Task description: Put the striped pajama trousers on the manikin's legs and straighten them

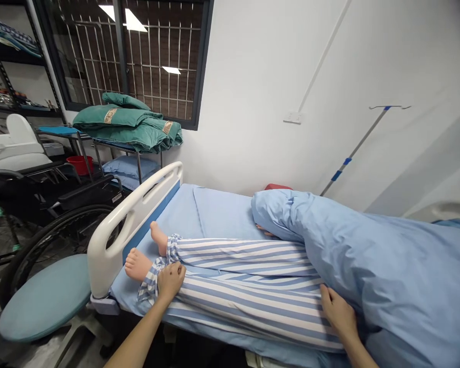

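Observation:
Blue-and-white striped trousers (245, 291) cover the legs of a figure lying on the bed; its bare feet (138, 265) look like a manikin's. My left hand (170, 281) is closed on the trouser leg just above the checked cuff of the nearer ankle. Higher up the same leg, my right hand (339, 311) has its fingers curled onto the striped cloth beside the edge of a light blue quilt (398, 271). That quilt is bunched over the upper body and hides it. A bit of the figure's hand (266, 231) shows under the quilt's far edge.
A white footboard (99, 255) closes the bed's left end. Beyond it stand a round teal stool (48, 299), a wheelchair (53, 199) and a rack with folded green quilts (126, 122). An IV pole (358, 145) rises by the wall at the far right.

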The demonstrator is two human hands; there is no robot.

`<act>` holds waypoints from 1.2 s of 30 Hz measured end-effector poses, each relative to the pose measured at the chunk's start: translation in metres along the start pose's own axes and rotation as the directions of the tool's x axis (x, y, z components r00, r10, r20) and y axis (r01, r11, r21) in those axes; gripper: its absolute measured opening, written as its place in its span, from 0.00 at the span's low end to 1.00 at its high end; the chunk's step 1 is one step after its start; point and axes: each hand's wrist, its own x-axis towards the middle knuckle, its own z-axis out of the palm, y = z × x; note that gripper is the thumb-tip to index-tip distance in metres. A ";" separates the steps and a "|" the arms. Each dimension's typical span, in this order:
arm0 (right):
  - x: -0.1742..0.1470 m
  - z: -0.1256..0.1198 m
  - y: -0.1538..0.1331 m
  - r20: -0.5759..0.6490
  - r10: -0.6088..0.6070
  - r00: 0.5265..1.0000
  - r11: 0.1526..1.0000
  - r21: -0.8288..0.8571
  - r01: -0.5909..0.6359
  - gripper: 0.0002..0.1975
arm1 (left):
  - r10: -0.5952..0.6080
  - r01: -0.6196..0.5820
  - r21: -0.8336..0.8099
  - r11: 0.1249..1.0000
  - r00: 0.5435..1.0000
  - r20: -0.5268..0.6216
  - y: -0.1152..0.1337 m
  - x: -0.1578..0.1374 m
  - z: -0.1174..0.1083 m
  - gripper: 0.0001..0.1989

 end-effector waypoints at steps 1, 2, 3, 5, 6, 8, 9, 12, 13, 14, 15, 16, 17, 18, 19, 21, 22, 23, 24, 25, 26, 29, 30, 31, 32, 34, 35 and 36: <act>-0.003 0.000 -0.004 0.000 -0.006 1.000 1.000 -0.010 0.006 0.17 | 0.024 -0.024 -0.004 1.000 1.000 0.011 -0.001 0.000 0.000 0.14; -0.008 0.000 -0.011 -0.004 -0.023 1.000 1.000 -0.015 0.023 0.16 | 0.050 -0.050 -0.011 0.999 0.999 0.020 -0.002 0.001 0.000 0.14; -0.015 0.002 -0.020 -0.012 -0.054 0.998 0.999 -0.009 0.053 0.15 | 0.076 -0.076 -0.019 0.997 0.997 0.024 -0.004 0.001 0.000 0.14; -0.034 0.011 -0.049 -0.034 -0.173 0.984 0.983 0.055 0.175 0.14 | 0.113 -0.112 -0.026 0.993 0.993 0.020 -0.009 0.001 0.001 0.15; -0.045 0.018 -0.069 -0.035 -0.219 0.975 0.969 0.107 0.221 0.14 | 0.124 -0.124 -0.025 0.992 0.992 0.013 -0.010 0.002 0.003 0.16; -0.070 0.037 -0.118 -0.020 -0.331 0.943 0.912 0.250 0.326 0.14 | 0.143 -0.143 -0.024 0.989 0.990 0.000 -0.013 0.002 0.005 0.17; -0.084 0.049 -0.146 -0.028 -0.371 0.928 0.880 0.310 0.360 0.16 | 0.155 -0.155 -0.027 0.988 0.988 -0.002 -0.014 0.002 0.006 0.17; -0.125 0.083 -0.235 -0.024 -0.459 0.888 0.766 0.497 0.409 0.19 | 0.182 -0.181 -0.049 0.982 0.983 0.008 -0.017 0.003 0.007 0.18; -0.138 0.092 -0.264 -0.024 -0.484 0.875 0.722 0.553 0.415 0.20 | 0.188 -0.186 -0.058 0.981 0.982 0.017 -0.018 0.003 0.006 0.18; -0.150 0.101 -0.290 -0.031 -0.505 0.863 0.681 0.600 0.420 0.21 | 0.196 -0.193 -0.068 0.979 0.980 0.028 -0.019 0.003 0.005 0.18; -0.162 0.109 -0.314 -0.044 -0.519 0.854 0.645 0.635 0.425 0.21 | 0.208 -0.204 -0.079 0.976 0.977 0.045 -0.021 0.004 0.004 0.18; -0.172 0.116 -0.334 -0.050 -0.530 0.846 0.614 0.666 0.424 0.22 | 0.223 -0.217 -0.091 0.972 0.972 0.068 -0.023 0.004 0.002 0.18; -0.181 0.123 -0.350 -0.045 -0.541 0.840 0.592 0.689 0.418 0.22 | 0.235 -0.225 -0.102 0.969 0.967 0.098 -0.025 0.005 0.001 0.17; -0.189 0.130 -0.362 -0.032 -0.548 0.836 0.581 0.704 0.408 0.22 | 0.240 -0.226 -0.111 0.968 0.962 0.131 -0.027 0.005 -0.001 0.16; -0.195 0.136 -0.371 -0.020 -0.539 0.842 0.581 0.715 0.389 0.22 | 0.237 -0.220 -0.118 0.968 0.958 0.163 -0.029 0.006 -0.003 0.16; -0.202 0.148 -0.378 -0.008 -0.487 0.873 0.600 0.724 0.341 0.21 | 0.232 -0.207 -0.137 0.969 0.950 0.206 -0.032 0.008 -0.007 0.16; -0.203 0.154 -0.378 -0.012 -0.456 0.890 0.609 0.724 0.322 0.21 | 0.236 -0.206 -0.150 0.967 0.948 0.216 -0.033 0.008 -0.008 0.17; -0.204 0.159 -0.376 -0.021 -0.431 0.902 0.615 0.725 0.311 0.21 | 0.244 -0.211 -0.162 0.964 0.945 0.219 -0.033 0.009 -0.009 0.17; -0.204 0.163 -0.375 -0.031 -0.416 0.909 0.615 0.726 0.306 0.21 | 0.251 -0.216 -0.170 0.961 0.943 0.218 -0.033 0.009 -0.010 0.18; -0.203 0.165 -0.373 -0.038 -0.410 0.911 0.612 0.729 0.306 0.21 | 0.254 -0.219 -0.174 0.960 0.943 0.215 -0.033 0.009 -0.009 0.18; -0.202 0.167 -0.372 -0.041 -0.408 0.912 0.606 0.735 0.304 0.21 | 0.254 -0.219 -0.173 0.960 0.943 0.213 -0.033 0.008 -0.009 0.19; -0.198 0.168 -0.373 -0.024 -0.397 0.917 0.581 0.767 0.272 0.22 | 0.238 -0.198 -0.189 0.962 0.947 0.215 -0.034 0.009 -0.006 0.18; -0.197 0.167 -0.374 -0.016 -0.388 0.922 0.574 0.778 0.255 0.22 | 0.223 -0.179 -0.204 0.963 0.950 0.219 -0.034 0.011 -0.005 0.17; -0.196 0.166 -0.375 -0.006 -0.377 0.926 0.569 0.787 0.237 0.22 | 0.200 -0.150 -0.223 0.963 0.954 0.224 -0.034 0.012 -0.005 0.17; -0.195 0.165 -0.376 0.004 -0.366 0.931 0.566 0.795 0.219 0.21 | 0.172 -0.113 -0.252 0.961 0.960 0.223 -0.034 0.015 -0.005 0.16; -0.194 0.163 -0.377 0.017 -0.355 0.935 0.553 0.810 0.195 0.22 | 0.122 -0.043 -0.356 0.934 0.972 0.202 -0.029 0.020 -0.007 0.16; -0.194 0.162 -0.377 0.018 -0.356 0.934 0.542 0.818 0.190 0.22 | 0.098 -0.010 -0.428 0.904 0.978 0.184 -0.026 0.023 -0.008 0.17; -0.194 0.162 -0.377 0.018 -0.359 0.933 0.531 0.826 0.188 0.22 | 0.072 0.021 -0.505 0.863 0.984 0.165 -0.023 0.025 -0.009 0.19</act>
